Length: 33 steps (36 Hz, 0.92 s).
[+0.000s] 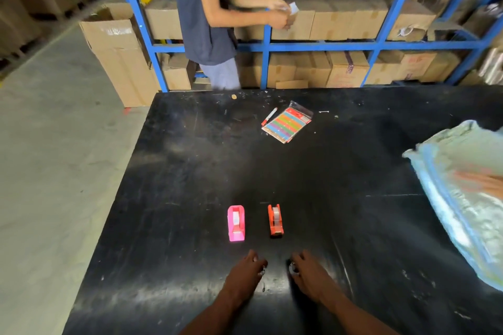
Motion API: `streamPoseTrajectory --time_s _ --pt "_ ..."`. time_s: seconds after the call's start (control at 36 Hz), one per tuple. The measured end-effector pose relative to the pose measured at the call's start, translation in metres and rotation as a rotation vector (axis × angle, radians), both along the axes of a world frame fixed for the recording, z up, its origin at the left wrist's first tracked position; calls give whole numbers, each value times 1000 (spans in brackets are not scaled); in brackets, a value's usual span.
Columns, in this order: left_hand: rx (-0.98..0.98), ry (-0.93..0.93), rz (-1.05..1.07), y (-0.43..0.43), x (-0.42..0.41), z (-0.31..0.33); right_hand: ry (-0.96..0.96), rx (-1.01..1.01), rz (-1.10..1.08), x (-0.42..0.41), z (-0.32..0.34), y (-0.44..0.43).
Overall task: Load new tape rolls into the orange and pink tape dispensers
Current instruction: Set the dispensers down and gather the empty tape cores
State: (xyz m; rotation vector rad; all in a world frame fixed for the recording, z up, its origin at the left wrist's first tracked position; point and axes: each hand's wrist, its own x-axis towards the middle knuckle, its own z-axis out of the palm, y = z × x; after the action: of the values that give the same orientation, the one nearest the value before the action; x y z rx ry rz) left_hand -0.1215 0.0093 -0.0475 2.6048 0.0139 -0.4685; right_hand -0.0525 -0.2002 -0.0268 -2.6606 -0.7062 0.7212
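Pink tape dispenser (236, 223) and orange tape dispenser (275, 221) are seen upright side by side, apart, on the near-centre of the black table (190, 171); a roll appears seated in each, pale in the pink one, clear in the orange one, though detail is blurred. Just in front of them, left hand (245, 276) and right hand (310, 275) are rested knuckles-up on the table, fingers curled; a small shiny thing is glimpsed at the fingertips of each, too small to be identified, so whether anything is pinched cannot be told. Forearms are cut off by the bottom edge. Farther back, a packet of coloured strips (287, 124) in a clear bag is laid flat, with a red-and-white marker (269, 116) just beside its left edge. At the right edge, a pale blue quilted bag (460, 207) is partly cropped, with another hand (481, 181) blurred on it. Behind the table, a standing person (206, 16) is cut off at the top, something white held, unclear. Blue shelving (326, 45) with cardboard boxes (117, 49) is seen behind.
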Motion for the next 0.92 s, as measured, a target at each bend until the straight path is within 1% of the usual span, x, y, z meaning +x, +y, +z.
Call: streamPoseTrajectory --time_s 0.08,0.19,0.22,0.28,0.33,0.36,0.42,0.5,0.56,0.69,0.78,0.92 --pt "-40 1 -23 20 -3 9 6 36 42 2 1 15" --pt "-31 -50 8 64 -1 22 1 103 146 5 9 50" --pt "-29 -84 40 75 1 25 -1 117 169 6 13 61" --pt "-16 -96 131 98 4 37 3 148 200 9 20 86" --pt "43 -126 179 120 9 44 -1 172 221 12 27 110" --pt "23 -119 233 130 10 48 -16 185 230 13 31 121" --pt "71 -135 269 148 10 52 -73 192 257 16 37 144" --pt "122 -115 326 162 13 58 -161 179 275 20 44 176" --pt "135 -100 366 166 14 60 -180 160 288 23 44 192" --pt "157 -18 432 179 16 49 -141 86 326 32 27 230" --pt "134 20 455 184 19 42 -118 37 360 36 22 244" --pt "85 84 488 190 24 28 -126 -11 331 38 5 262"
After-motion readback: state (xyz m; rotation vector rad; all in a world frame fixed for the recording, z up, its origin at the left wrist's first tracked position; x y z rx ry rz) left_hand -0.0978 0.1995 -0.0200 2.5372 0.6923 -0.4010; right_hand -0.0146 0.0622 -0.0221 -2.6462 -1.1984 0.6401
